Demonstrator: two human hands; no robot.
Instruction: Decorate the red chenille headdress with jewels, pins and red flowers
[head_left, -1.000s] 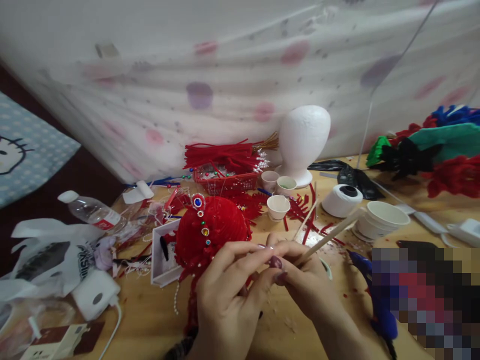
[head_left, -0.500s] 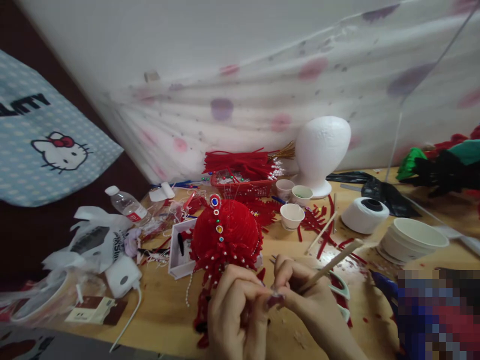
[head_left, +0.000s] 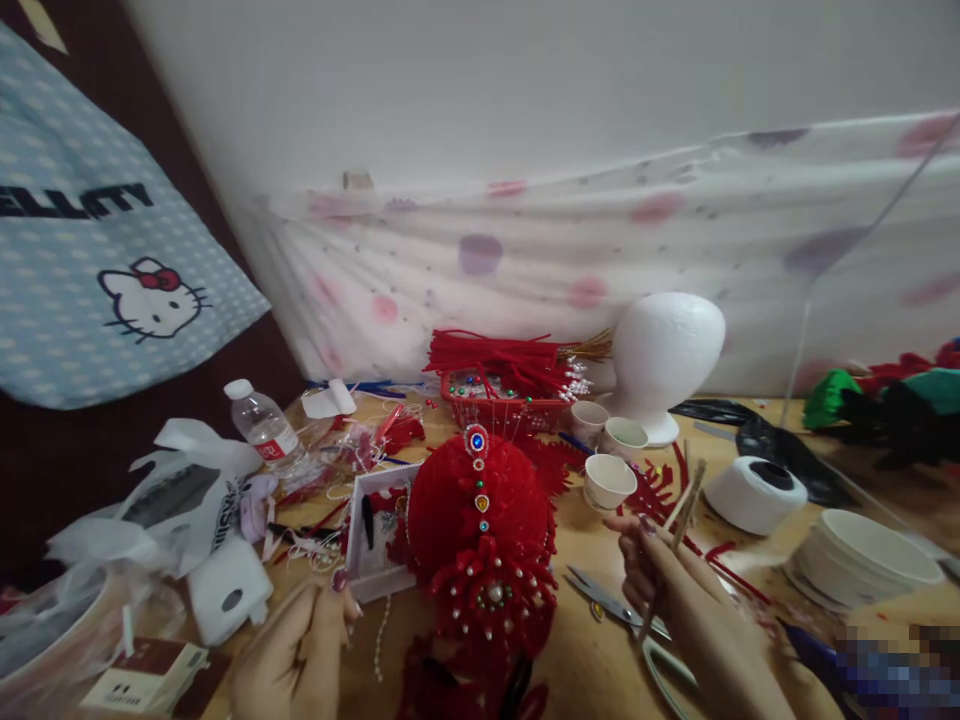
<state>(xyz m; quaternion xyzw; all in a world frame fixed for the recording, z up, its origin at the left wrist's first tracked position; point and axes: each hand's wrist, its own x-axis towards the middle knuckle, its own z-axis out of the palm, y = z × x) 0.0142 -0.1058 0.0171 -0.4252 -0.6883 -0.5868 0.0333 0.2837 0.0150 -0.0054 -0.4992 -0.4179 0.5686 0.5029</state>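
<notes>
Between my hands stands a red velvet headpiece [head_left: 487,500], with a column of jewels up its front and a pearl-studded flower [head_left: 493,592] below. My left hand [head_left: 300,645] is to its left with fingers curled together; anything small between them is hidden. My right hand [head_left: 667,575] has a thin wooden stick [head_left: 684,515] tucked in its grip, fingertips close to the white paper cup [head_left: 609,482]. Under and beside this hand lie scissors [head_left: 604,598], blades apart, with a small yellow gem [head_left: 596,611] near them.
Behind the headpiece is a red basket [head_left: 495,408] with red stems [head_left: 487,352] on it. A white foam head [head_left: 667,360], a thread cone [head_left: 756,495] and stacked cups [head_left: 859,560] stand right. Left are a white box [head_left: 382,580], a bottle [head_left: 262,430] and plastic bags [head_left: 187,480].
My hands have come apart from their meeting in front of the headpiece, the left going left and the right going right. The flower and scissors are now uncovered, and the view has shifted.
</notes>
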